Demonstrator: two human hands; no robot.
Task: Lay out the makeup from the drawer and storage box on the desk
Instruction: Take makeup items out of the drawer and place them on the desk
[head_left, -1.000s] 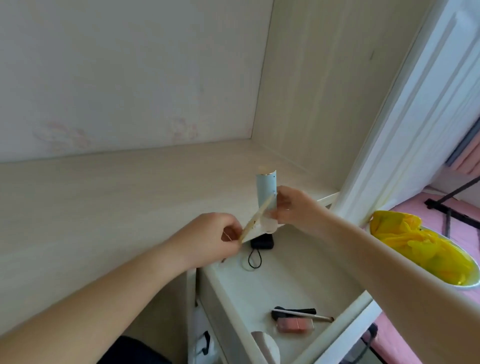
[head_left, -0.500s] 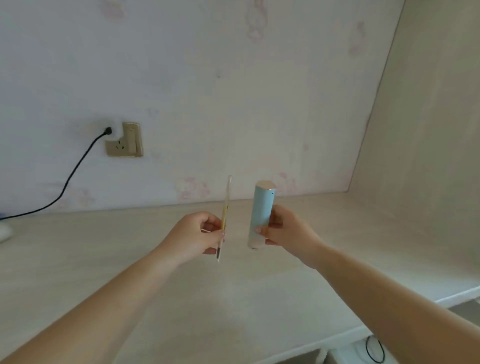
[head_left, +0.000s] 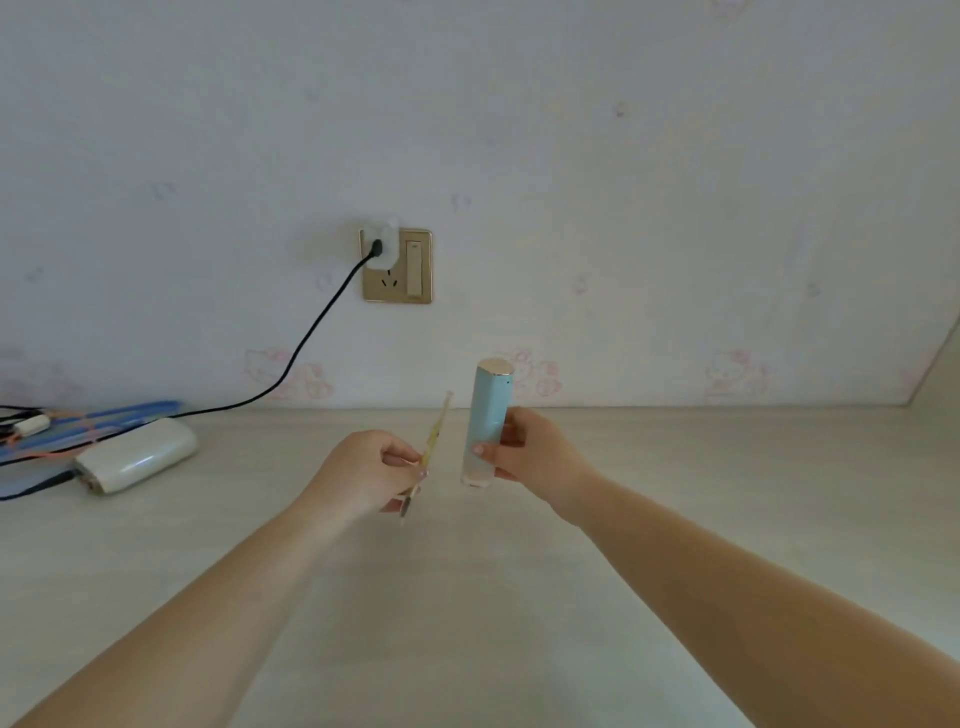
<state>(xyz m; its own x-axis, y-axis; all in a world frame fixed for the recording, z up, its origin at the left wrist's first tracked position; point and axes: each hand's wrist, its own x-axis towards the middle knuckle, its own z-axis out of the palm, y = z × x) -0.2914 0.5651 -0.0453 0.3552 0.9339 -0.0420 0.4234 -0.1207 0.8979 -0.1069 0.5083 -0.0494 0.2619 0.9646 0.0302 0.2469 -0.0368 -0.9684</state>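
My right hand (head_left: 530, 457) grips a light blue tube bottle (head_left: 487, 415) with a gold cap, held upright above the pale wooden desk (head_left: 467, 597). Just to its left, my left hand (head_left: 366, 473) pinches a thin yellowish stick (head_left: 434, 441) with a dark lower tip, tilted slightly and pointing up. Both items hang over the middle of the desk, a hand's width apart. The drawer and storage box are out of view.
A white power bank (head_left: 136, 456) lies at the desk's left, beside blue and orange cables (head_left: 78, 423). A black cord (head_left: 306, 343) runs up to a gold wall socket (head_left: 397, 266). The side panel meets the wall at the far right.
The view has swung left and up from the open drawer to the desk and wall. Both hands carried the stick and the blue bottle from over the drawer to above the desk's middle.
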